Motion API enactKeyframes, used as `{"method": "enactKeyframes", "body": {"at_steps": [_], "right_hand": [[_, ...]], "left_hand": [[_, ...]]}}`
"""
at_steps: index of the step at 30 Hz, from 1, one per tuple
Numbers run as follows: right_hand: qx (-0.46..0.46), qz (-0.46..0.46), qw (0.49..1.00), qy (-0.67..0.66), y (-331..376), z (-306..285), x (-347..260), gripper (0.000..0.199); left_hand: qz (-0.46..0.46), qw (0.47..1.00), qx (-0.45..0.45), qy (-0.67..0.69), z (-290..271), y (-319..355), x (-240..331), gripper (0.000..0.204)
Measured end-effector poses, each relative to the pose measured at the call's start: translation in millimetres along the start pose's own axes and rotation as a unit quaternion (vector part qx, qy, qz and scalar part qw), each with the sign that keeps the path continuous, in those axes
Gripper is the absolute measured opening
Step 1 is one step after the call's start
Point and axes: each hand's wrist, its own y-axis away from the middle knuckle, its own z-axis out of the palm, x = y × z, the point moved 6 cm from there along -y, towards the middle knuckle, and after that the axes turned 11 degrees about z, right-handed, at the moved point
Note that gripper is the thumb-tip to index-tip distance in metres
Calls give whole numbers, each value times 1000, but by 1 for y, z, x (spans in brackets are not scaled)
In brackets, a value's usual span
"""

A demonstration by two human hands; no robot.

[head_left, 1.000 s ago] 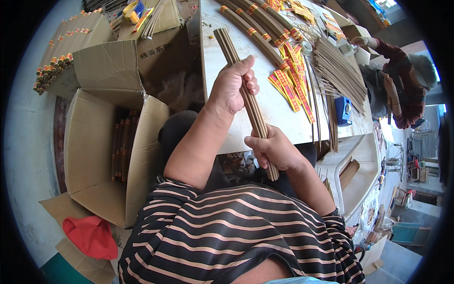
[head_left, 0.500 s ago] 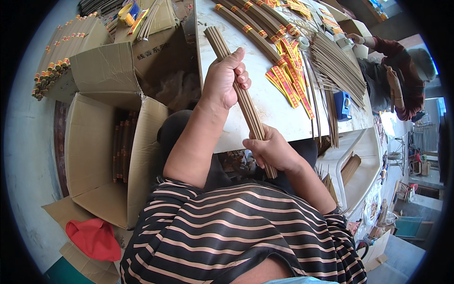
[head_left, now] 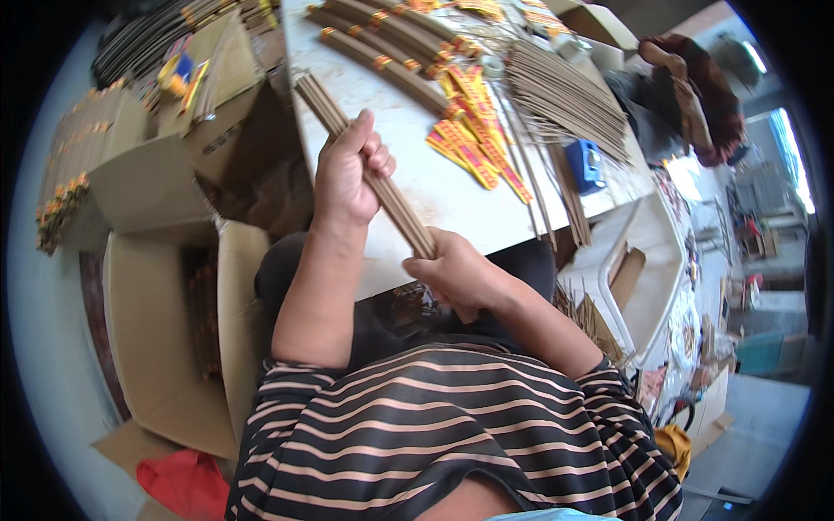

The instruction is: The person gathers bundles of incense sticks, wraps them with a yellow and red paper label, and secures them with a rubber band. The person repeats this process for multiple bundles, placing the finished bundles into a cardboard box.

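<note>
Head view: we see two bare hands on one bundle of brown sticks (head_left: 404, 213). The left hand (head_left: 352, 174) is wrapped around the upper part, with its thumb pointing up along the sticks. The right hand (head_left: 456, 269) is curled around the lower part, and a short bit of the bundle pokes out below it, which looks blurry to us. So both hands are grasping the same bundle, and it slants. We find its top end over the white table (head_left: 400, 122), near the left edge, and its bottom end past the near edge, over the dark trouser legs (head_left: 391, 326).

Toward the far edge of the table we see more bundles with red and yellow bands (head_left: 408, 80). Some yellow and red strips (head_left: 469, 130) lie in a messy pile near the middle. Loose brown sticks (head_left: 565, 100) lie in a flat heap toward the right edge. A small blue holder (head_left: 585, 167) is by the near right corner, and just left of it thin sticks (head_left: 569, 200) poke over the near edge.

Off the left edge we see an open cardboard box (head_left: 143, 339) with dark bundles (head_left: 205, 317) inside. A white tub (head_left: 656, 269) is beside the near edge, toward the right corner. Past the right edge we see another person (head_left: 695, 104).
</note>
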Motion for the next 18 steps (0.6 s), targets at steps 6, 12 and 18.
{"method": "enactKeyframes", "body": {"at_steps": [6,12,18], "right_hand": [[-67,-21,994,-84,-1,-4,1,17],[-97,-22,993,68,37,-37,21,24],[415,-80,902,88,17,-189,71,20]], "left_hand": [[-94,993,-31,59,12,16,-27,31],[3,995,47,90,-21,-13,21,39],[-21,995,1,96,-13,-11,12,35]]}}
